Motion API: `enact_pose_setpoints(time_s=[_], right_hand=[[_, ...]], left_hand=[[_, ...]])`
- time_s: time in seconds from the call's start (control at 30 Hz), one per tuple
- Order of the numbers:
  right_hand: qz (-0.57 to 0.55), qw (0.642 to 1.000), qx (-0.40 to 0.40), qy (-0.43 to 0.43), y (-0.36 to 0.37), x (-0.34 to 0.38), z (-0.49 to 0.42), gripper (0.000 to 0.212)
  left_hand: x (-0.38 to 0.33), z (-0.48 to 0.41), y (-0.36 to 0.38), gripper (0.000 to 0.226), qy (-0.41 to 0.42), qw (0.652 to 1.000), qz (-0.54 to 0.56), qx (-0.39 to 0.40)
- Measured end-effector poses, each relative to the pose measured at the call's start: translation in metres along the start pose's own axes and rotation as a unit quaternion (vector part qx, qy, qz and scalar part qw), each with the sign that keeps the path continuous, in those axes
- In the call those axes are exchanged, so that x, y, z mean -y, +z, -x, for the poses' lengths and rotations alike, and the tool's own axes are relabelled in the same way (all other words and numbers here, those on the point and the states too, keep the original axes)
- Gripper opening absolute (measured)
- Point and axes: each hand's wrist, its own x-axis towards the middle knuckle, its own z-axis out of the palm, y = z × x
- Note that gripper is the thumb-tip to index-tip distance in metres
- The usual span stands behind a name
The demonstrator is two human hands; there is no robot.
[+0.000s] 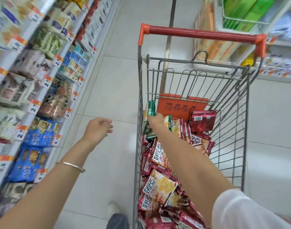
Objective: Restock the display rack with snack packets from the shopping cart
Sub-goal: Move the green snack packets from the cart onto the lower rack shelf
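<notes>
White sleeve (240,210), right hand (155,120) fingers clamped on glossy green packet (151,108) in wire cart (202,34), left hand (98,129) fingers loosely apart

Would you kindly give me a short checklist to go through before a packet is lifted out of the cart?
1. Right hand reaches the green packets at the far end of the cart: ok.
2. Its grip closed round a packet: cannot tell, the fingers are hidden behind the hand.
3. Left hand free to receive: ok, open and holding nothing.
4. Way up out of the cart: ok, nothing hangs above the right hand.
5. Room on the display rack for green packets: cannot tell, the shelves are blurred.
</notes>
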Motion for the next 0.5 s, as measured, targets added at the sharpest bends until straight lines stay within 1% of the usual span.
enact_pose_setpoints(time_s=[0.07,0.13,0.17,0.2,0.27,0.3,0.37,0.4,0.43,0.5], right_hand=[[-0.093,0.995,0.002,0.028,-0.026,0.0,0.005,0.052],[-0.184,0.982,0.016,0.037,-0.066,0.002,0.016,0.033],[-0.224,0.973,0.037,0.035,-0.089,0.002,0.023,0.027],[-0.259,0.963,0.069,0.027,-0.11,0.002,0.034,0.029],[-0.334,0.935,0.114,0.026,-0.148,0.004,0.056,0.055],[-0.364,0.919,0.146,0.031,-0.163,0.008,0.067,0.06],[-0.397,0.897,0.19,0.024,-0.18,0.017,0.086,0.043],[-0.397,0.894,0.204,0.02,-0.182,0.023,0.095,0.038],[-0.394,0.89,0.229,0.012,-0.181,0.029,0.104,0.038],[-0.38,0.886,0.266,0.005,-0.173,0.04,0.115,0.039]], left_hand=[[-0.001,0.001,0.0,0.014,-0.005,1.0,0.009,0.003],[-0.007,0.005,0.002,0.013,-0.004,1.0,0.022,0.016],[-0.011,0.007,0.005,0.013,0.0,0.999,0.027,0.024],[-0.016,0.01,0.008,0.013,0.006,0.999,0.034,0.033],[-0.031,0.016,0.015,0.012,0.021,0.997,0.057,0.047],[-0.04,0.02,0.02,0.01,0.033,0.995,0.076,0.055],[-0.062,0.032,0.031,0.006,0.057,0.988,0.113,0.085],[-0.074,0.039,0.036,0.012,0.063,0.983,0.129,0.114],[-0.086,0.047,0.042,0.02,0.058,0.974,0.153,0.155],[-0.105,0.061,0.052,0.033,0.011,0.946,0.222,0.237]])
